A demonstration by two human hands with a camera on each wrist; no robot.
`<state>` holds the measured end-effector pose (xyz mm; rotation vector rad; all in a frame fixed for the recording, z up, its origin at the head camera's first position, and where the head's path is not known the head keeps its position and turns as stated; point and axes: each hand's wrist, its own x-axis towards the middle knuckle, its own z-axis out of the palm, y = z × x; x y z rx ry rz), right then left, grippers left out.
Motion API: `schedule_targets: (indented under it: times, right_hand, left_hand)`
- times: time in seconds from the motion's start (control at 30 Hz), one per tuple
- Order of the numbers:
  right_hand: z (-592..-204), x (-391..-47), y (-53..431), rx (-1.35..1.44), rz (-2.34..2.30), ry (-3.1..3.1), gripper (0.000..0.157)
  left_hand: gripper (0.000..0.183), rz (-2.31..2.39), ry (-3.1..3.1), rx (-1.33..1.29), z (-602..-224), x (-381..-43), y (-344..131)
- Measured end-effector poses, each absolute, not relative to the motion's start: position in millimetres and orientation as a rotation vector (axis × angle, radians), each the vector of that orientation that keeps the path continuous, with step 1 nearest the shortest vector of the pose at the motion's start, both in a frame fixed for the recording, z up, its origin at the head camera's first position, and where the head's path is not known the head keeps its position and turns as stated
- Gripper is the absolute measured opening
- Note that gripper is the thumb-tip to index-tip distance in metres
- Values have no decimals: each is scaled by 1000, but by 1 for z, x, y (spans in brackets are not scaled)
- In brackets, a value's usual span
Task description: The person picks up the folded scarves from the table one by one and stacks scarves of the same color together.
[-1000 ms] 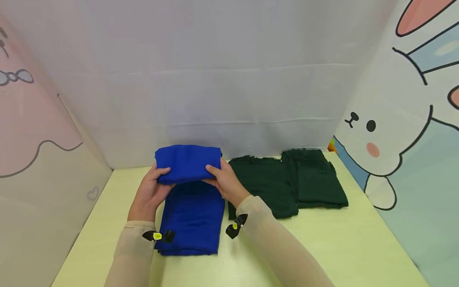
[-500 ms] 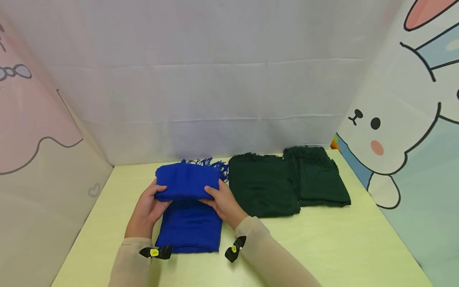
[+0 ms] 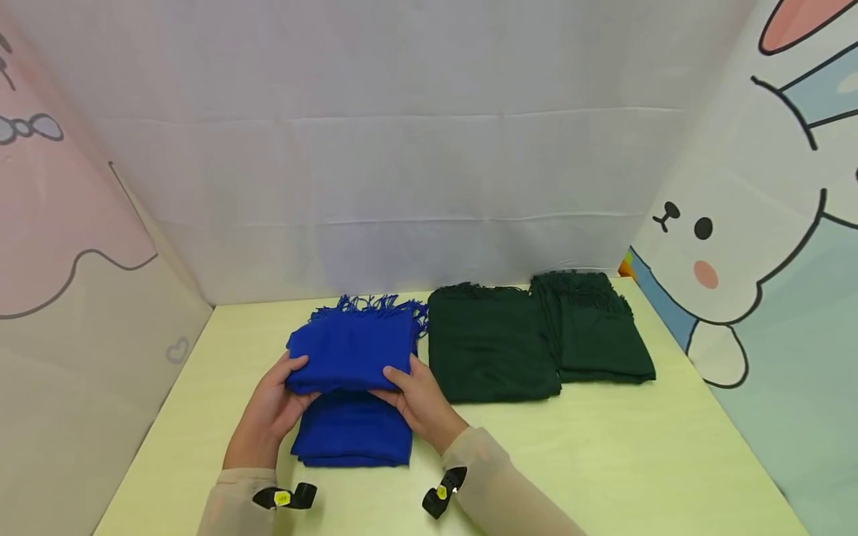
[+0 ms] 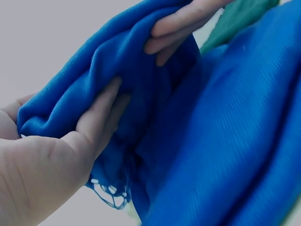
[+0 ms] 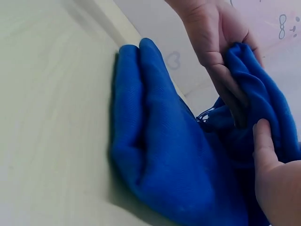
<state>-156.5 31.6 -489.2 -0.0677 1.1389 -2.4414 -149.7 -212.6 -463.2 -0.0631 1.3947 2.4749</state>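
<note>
Item: bright blue fringed woven scarf (image 3: pixel 351 387), folded lengthwise, lying on the pale yellow-green tabletop (image 3: pixel 603 461) between the two hands.

Left hand (image 3: pixel 268 413): fingers curled under the scarf's raised fold at its left edge, thumb on top. The left wrist view shows those fingers (image 4: pixel 101 117) pressed into the cloth from below.

Right hand (image 3: pixel 418 398): gripping the same fold at its right edge, thumb on top and fingers tucked beneath; the right wrist view shows its thumb (image 5: pixel 263 141) against the blue fabric.

Change: a second ago both hands held the fold higher and further from the body, with the fringe hidden. Half a second ago the fold had come down and a little fringe showed behind it. Now the fold rests lower over the near layer, the blue fringe (image 3: pixel 369 304) spreads fully along the far edge beyond the hands, and less of the lower layer shows on the near side of the hands.

Reading: the scarf appears to be doubling over itself, the fold nearly laid though both hands keep their hold.

Also present: two folded dark green fringed scarves, one (image 3: pixel 492 350) just right of the right hand, the other (image 3: pixel 593 331) further right, overlapping its edge.
</note>
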Motion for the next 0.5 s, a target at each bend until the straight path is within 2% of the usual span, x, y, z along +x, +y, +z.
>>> schedule_targets:
  times: [0.33, 0.5]
  right_hand:
    - [-503, -145, 29, -41, -2402, 1181, 57]
    - [-511, -140, 25, -11, -2398, 1210, 60]
  left_hand:
    - [68, 2389, 1535, -215, -488, -141, -220]
    - [78, 2293, 1649, -347, -495, -139, -220]
